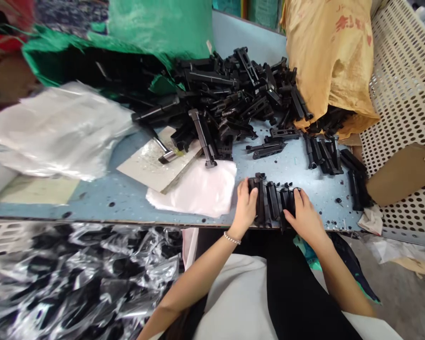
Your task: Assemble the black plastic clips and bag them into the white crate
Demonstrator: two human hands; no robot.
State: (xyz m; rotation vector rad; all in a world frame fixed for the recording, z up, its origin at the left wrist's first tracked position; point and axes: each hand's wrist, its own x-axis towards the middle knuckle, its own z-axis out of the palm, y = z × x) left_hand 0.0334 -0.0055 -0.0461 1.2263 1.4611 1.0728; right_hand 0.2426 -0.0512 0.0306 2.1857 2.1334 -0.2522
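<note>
Several long black plastic parts (273, 200) lie side by side in a row at the table's front edge. My left hand (246, 208) presses against the left end of this row, with its fingers curled round the outermost part. At the row's right end, my right hand (304, 212) is closed the same way, thumb on the front and fingers behind. The row sits between both hands on the blue table (248, 163). Behind it rises a big loose heap of similar black parts (230, 94).
A green sack (159, 28) and a yellow sack (329, 61) hold more parts. Clear bags (60, 127) and a white sheet stack (205, 189) lie left, beside a board (152, 165). Several parts (324, 153) stand right. Bagged parts (92, 278) fill the lower left.
</note>
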